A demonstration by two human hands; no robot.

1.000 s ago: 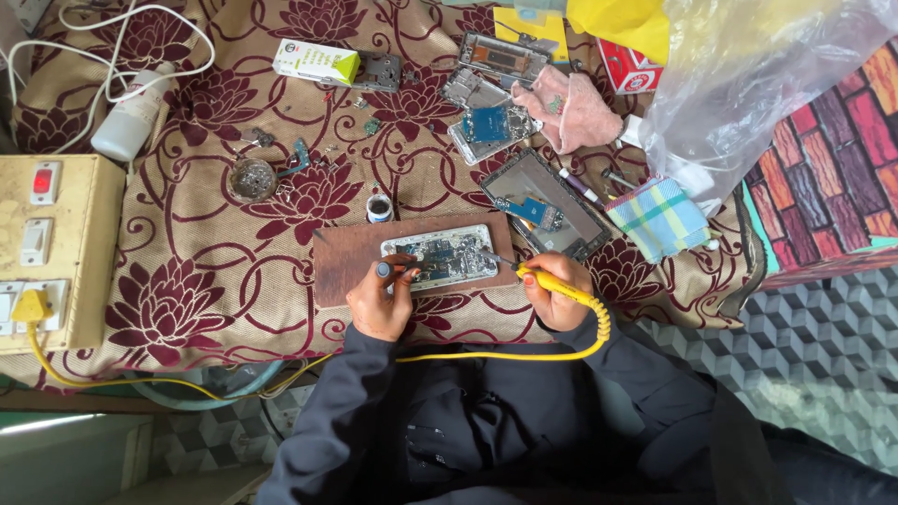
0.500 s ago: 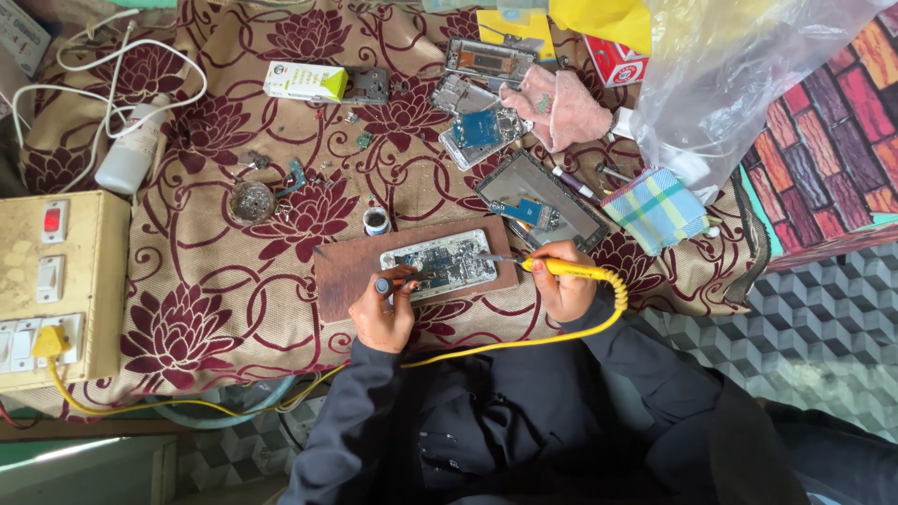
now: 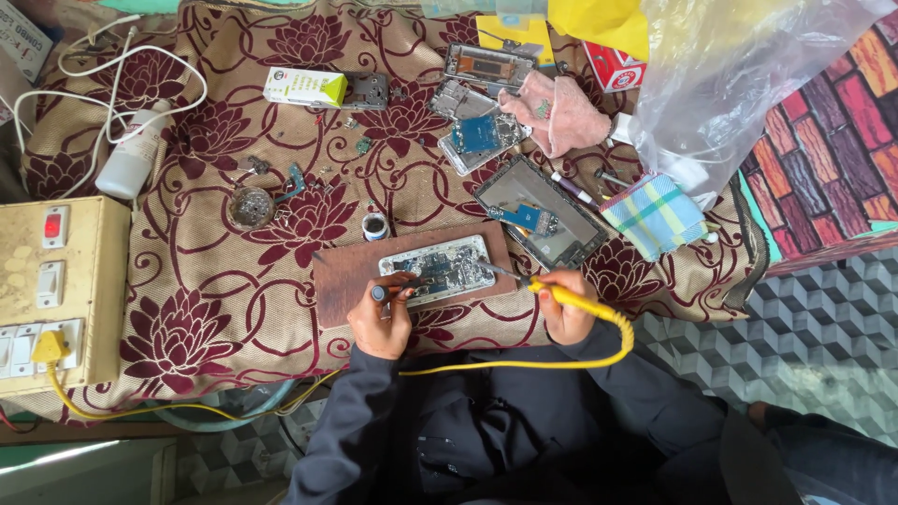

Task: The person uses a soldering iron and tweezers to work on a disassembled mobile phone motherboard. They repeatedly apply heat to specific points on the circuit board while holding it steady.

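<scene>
An opened phone point(image 3: 437, 269) with its circuit board showing lies on a brown wooden board point(image 3: 341, 276) on a patterned cloth. My left hand point(image 3: 382, 321) grips a thin dark tool point(image 3: 398, 291) whose tip rests on the phone's lower left. My right hand point(image 3: 565, 311) holds a yellow-handled soldering iron point(image 3: 554, 294), its metal tip reaching the phone's right edge. The iron's yellow cable point(image 3: 580, 355) loops across my lap.
A beige switch box point(image 3: 56, 290) with a yellow plug sits at left. Several phone frames and boards point(image 3: 477, 122), a phone shell point(image 3: 543, 210), a small tin point(image 3: 374, 225), a metal dish point(image 3: 250, 207), a white bottle point(image 3: 131, 161), a checked cloth point(image 3: 653, 213) and a plastic bag point(image 3: 739, 75) lie behind.
The view has shifted slightly. Both hands stay at the phone; my right hand with the soldering iron has edged a little toward the phone's right edge.
</scene>
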